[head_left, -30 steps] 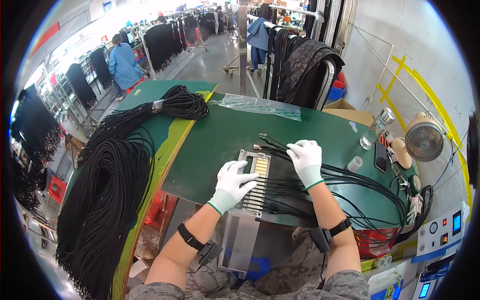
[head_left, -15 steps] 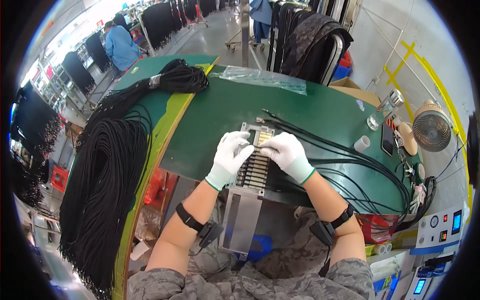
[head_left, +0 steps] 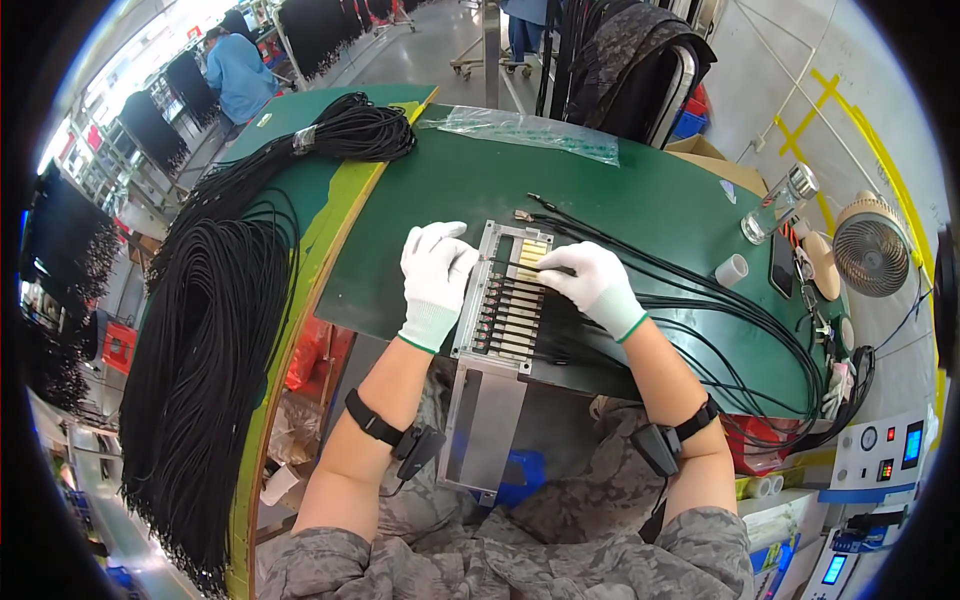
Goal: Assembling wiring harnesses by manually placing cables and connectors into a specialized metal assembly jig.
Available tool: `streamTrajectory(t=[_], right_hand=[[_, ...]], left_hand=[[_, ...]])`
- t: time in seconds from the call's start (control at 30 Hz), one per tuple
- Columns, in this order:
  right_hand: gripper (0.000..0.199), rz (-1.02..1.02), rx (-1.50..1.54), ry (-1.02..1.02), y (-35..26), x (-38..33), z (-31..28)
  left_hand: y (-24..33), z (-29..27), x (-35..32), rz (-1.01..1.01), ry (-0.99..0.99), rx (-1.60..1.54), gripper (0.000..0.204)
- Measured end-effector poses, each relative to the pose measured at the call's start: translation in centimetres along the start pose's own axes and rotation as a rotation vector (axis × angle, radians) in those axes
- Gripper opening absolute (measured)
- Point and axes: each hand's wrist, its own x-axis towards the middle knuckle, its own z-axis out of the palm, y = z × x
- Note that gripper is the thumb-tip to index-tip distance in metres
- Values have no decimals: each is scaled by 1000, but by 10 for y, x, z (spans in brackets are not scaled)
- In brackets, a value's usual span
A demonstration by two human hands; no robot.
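Observation:
My right hand [head_left: 592,280], in a white glove, pinches a thin black cable [head_left: 515,265] over the upper part of a metal fixture [head_left: 465,340]. The cable lies crosswise over the fixture's row of slots. Several dark cable ends with silvery tips sit side by side in the slots below it, and brass-coloured slots [head_left: 534,247] show above. My left hand [head_left: 435,275], gloved too, is just left of the fixture with its fingers loosely bent and apart, nothing visible in them. The right fingers hide part of the cable they hold.
Black cables [head_left: 690,270] run rightward across the green table [head_left: 390,250]. A large cable bundle [head_left: 220,340] hangs at the left. Clear plastic film [head_left: 530,132] lies at the back. A glass bottle [head_left: 780,203], a white roll [head_left: 731,270], a phone [head_left: 781,265] and a fan [head_left: 870,250] stand right.
My left hand has let go near the cable's end and moved left, off the fixture. My right hand has moved slightly right and up, still pinching the cable. The view has shifted a little.

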Motion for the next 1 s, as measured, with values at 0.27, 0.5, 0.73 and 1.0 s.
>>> streamTrajectory(t=[0.27, 0.5, 0.73, 1.0], right_hand=[[8, -53, -308, -2, 6, -2, -6], [7, -68, -351, -22, 8, -1, -8], [13, -135, -550, -22, 6, -3, 5], [18, 0, -582, 262, 42, -2, 3]], left_hand=[[-12, 10, -10, -221, -120, 43, 13], [-11, 11, -7, -260, -172, 3, 15], [5, 26, -11, 179, -131, 120, 23], [17, 18, -16, 99, -302, 188, 24]])
